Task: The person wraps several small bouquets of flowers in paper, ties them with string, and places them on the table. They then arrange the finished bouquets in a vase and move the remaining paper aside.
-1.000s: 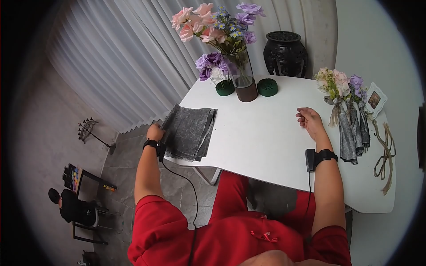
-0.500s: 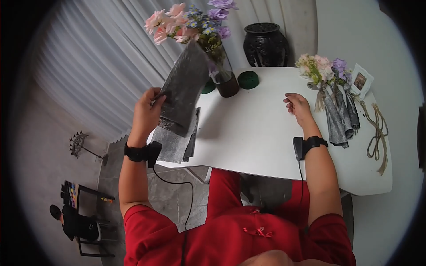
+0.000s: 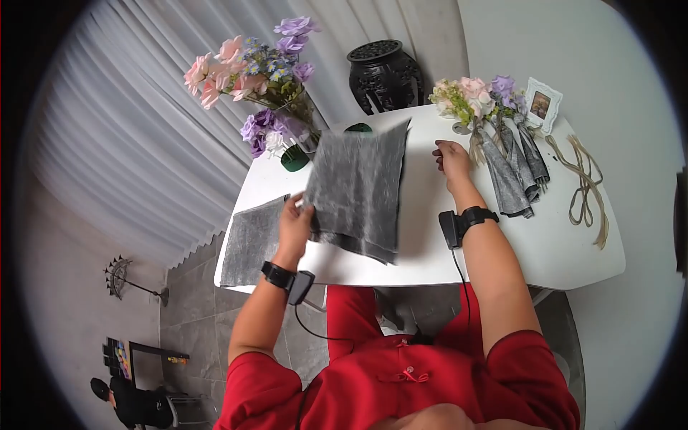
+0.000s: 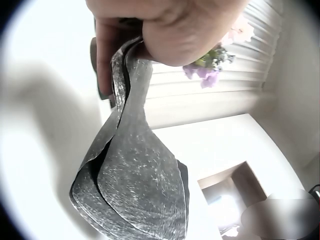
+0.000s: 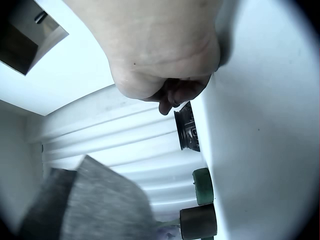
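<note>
My left hand [image 3: 292,223] pinches dark grey wrapping sheets [image 3: 356,183] by their left edge and holds them raised over the white table [image 3: 430,254]. In the left wrist view the sheets [image 4: 142,170] bend and hang from between thumb and fingers, more than one layer showing. Other grey sheets [image 3: 251,244] lie at the table's left end, just left of that hand. My right hand [image 3: 453,159] rests on its side on the table, fingers loosely curled, with nothing in it. Close to its right lie small bouquets [image 3: 474,104] wrapped in the same grey material.
Behind the raised sheets stand a tall flower vase [image 3: 299,107] and a green foam block [image 3: 294,158]. Tan ribbon [image 3: 588,190] and a white picture frame [image 3: 543,106] are at the right. A black stool [image 3: 387,75] stands beyond the table, and another person [image 3: 140,401] sits far left.
My left hand has lifted grey sheets off the pile and carried them rightward to the middle of the table. My right hand stays resting there. The head view has shifted.
</note>
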Action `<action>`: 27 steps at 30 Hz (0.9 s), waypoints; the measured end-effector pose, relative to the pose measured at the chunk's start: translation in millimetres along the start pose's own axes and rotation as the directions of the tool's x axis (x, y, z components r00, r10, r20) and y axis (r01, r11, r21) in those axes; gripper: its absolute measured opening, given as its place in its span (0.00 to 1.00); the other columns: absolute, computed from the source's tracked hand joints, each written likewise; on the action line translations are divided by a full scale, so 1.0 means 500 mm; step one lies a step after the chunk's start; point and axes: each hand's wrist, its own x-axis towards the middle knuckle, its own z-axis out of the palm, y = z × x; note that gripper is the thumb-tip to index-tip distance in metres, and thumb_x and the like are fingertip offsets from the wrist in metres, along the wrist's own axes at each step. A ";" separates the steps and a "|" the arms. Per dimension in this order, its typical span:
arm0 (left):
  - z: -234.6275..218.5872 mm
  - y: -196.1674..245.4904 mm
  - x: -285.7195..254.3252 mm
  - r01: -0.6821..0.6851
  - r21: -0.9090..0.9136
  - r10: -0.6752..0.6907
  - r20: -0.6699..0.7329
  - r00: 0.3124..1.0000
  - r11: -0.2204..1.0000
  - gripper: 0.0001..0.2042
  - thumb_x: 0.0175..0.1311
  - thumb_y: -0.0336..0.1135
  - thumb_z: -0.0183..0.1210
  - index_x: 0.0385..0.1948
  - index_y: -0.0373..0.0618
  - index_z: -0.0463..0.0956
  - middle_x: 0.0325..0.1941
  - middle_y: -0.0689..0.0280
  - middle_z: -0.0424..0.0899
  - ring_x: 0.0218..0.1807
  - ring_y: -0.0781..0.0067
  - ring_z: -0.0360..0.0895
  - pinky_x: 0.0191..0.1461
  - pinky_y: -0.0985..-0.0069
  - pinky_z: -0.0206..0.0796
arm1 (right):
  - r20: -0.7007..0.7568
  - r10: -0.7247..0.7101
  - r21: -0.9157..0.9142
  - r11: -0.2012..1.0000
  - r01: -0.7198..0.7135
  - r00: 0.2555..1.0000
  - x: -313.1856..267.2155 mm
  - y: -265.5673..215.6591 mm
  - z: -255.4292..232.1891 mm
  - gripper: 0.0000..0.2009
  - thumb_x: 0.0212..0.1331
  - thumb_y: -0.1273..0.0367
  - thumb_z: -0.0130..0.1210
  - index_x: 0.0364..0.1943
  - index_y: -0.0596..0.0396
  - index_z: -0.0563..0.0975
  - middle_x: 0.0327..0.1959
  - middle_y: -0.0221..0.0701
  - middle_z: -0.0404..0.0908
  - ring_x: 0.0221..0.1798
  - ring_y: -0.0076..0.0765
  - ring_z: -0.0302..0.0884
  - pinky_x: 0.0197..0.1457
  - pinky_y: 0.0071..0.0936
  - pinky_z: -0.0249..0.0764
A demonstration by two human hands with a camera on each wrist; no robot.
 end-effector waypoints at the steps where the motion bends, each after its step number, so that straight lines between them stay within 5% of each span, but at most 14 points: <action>1: 0.009 -0.014 -0.017 0.082 0.069 -0.081 -0.009 0.997 0.994 0.20 0.63 0.20 0.50 0.58 0.36 0.62 0.44 0.60 0.80 0.45 0.75 0.76 0.50 0.81 0.67 | -0.008 0.000 0.002 1.000 0.000 1.000 0.003 0.001 -0.001 0.11 0.59 0.69 0.50 0.41 0.59 0.78 0.27 0.30 0.79 0.22 0.21 0.68 0.24 0.19 0.66; 3: 0.013 -0.051 -0.044 0.118 0.140 -0.117 -0.010 0.993 0.983 0.22 0.61 0.22 0.52 0.59 0.38 0.62 0.47 0.55 0.78 0.47 0.73 0.75 0.51 0.77 0.67 | 0.004 -0.011 -0.017 1.000 0.011 1.000 0.006 0.005 -0.001 0.11 0.59 0.69 0.50 0.40 0.59 0.78 0.27 0.30 0.79 0.23 0.20 0.68 0.24 0.18 0.66; 5: -0.008 -0.103 -0.057 -0.036 0.439 0.029 0.022 0.999 0.898 0.25 0.57 0.24 0.56 0.59 0.40 0.63 0.54 0.53 0.72 0.51 0.69 0.73 0.52 0.74 0.67 | 0.006 -0.029 -0.040 0.999 0.029 1.000 0.005 0.005 -0.001 0.10 0.58 0.69 0.50 0.40 0.59 0.78 0.27 0.30 0.79 0.23 0.19 0.68 0.24 0.18 0.66; 7: -0.005 -0.048 -0.081 -0.095 0.583 0.069 0.066 0.995 0.807 0.27 0.51 0.27 0.61 0.57 0.43 0.67 0.60 0.52 0.66 0.58 0.59 0.69 0.56 0.68 0.65 | 0.009 -0.026 -0.052 0.998 0.026 1.000 0.005 0.006 0.001 0.10 0.59 0.70 0.48 0.40 0.59 0.78 0.27 0.30 0.80 0.23 0.19 0.69 0.24 0.18 0.66; 9: -0.007 -0.019 -0.097 -0.402 0.811 0.282 0.303 0.910 0.426 0.26 0.50 0.28 0.62 0.55 0.47 0.70 0.61 0.54 0.65 0.58 0.54 0.67 0.61 0.64 0.61 | 0.020 -0.048 -0.077 0.996 0.049 0.999 0.006 0.010 0.004 0.10 0.59 0.70 0.48 0.40 0.58 0.78 0.27 0.30 0.80 0.24 0.19 0.69 0.24 0.18 0.66; 11: 0.004 -0.002 -0.097 -0.465 0.717 0.224 0.410 0.884 0.520 0.27 0.50 0.33 0.65 0.56 0.48 0.70 0.63 0.54 0.62 0.65 0.50 0.60 0.65 0.61 0.56 | 0.025 -0.077 -0.108 0.991 0.079 0.997 0.009 0.016 0.002 0.11 0.59 0.70 0.46 0.40 0.57 0.78 0.27 0.30 0.80 0.23 0.20 0.70 0.24 0.18 0.67; 13: 0.031 0.009 -0.098 -0.564 0.698 0.268 0.498 0.825 0.442 0.30 0.50 0.37 0.66 0.59 0.50 0.67 0.66 0.53 0.59 0.68 0.49 0.55 0.68 0.57 0.51 | 0.017 -0.087 -0.126 0.988 0.088 0.996 0.006 0.017 0.003 0.11 0.59 0.71 0.46 0.39 0.57 0.79 0.26 0.30 0.81 0.23 0.21 0.71 0.24 0.19 0.67; 14: 0.045 0.021 -0.099 -0.580 0.715 0.178 0.560 0.809 0.391 0.34 0.53 0.44 0.64 0.64 0.53 0.61 0.70 0.54 0.54 0.72 0.49 0.48 0.71 0.51 0.40 | 0.022 -0.095 -0.133 0.986 0.098 0.995 0.005 0.018 0.002 0.11 0.59 0.70 0.46 0.39 0.57 0.79 0.26 0.31 0.81 0.23 0.21 0.72 0.24 0.19 0.67; 18: 0.084 -0.012 -0.096 -0.682 0.632 -0.007 0.736 0.677 0.368 0.35 0.59 0.54 0.55 0.68 0.57 0.55 0.73 0.56 0.48 0.75 0.52 0.40 0.73 0.48 0.31 | 0.044 -0.066 -0.162 0.984 0.072 0.997 -0.016 -0.001 0.003 0.11 0.59 0.69 0.48 0.42 0.59 0.77 0.28 0.29 0.79 0.23 0.18 0.68 0.24 0.16 0.65; 25: 0.108 0.010 -0.066 -0.682 0.608 0.041 0.733 0.679 0.406 0.32 0.59 0.57 0.54 0.64 0.55 0.61 0.68 0.55 0.59 0.71 0.51 0.50 0.71 0.50 0.37 | 0.081 -0.117 -0.233 0.963 0.133 0.990 -0.040 -0.022 0.012 0.11 0.59 0.69 0.48 0.41 0.59 0.77 0.27 0.29 0.79 0.23 0.17 0.68 0.23 0.15 0.65; 27: 0.115 0.034 -0.039 -0.609 0.582 0.006 0.720 0.694 0.539 0.31 0.59 0.56 0.55 0.61 0.50 0.66 0.61 0.57 0.68 0.65 0.54 0.60 0.69 0.52 0.41 | 0.087 -0.140 -0.236 0.959 0.157 0.986 -0.042 -0.019 0.010 0.10 0.60 0.69 0.48 0.41 0.58 0.77 0.27 0.28 0.79 0.23 0.17 0.67 0.23 0.16 0.65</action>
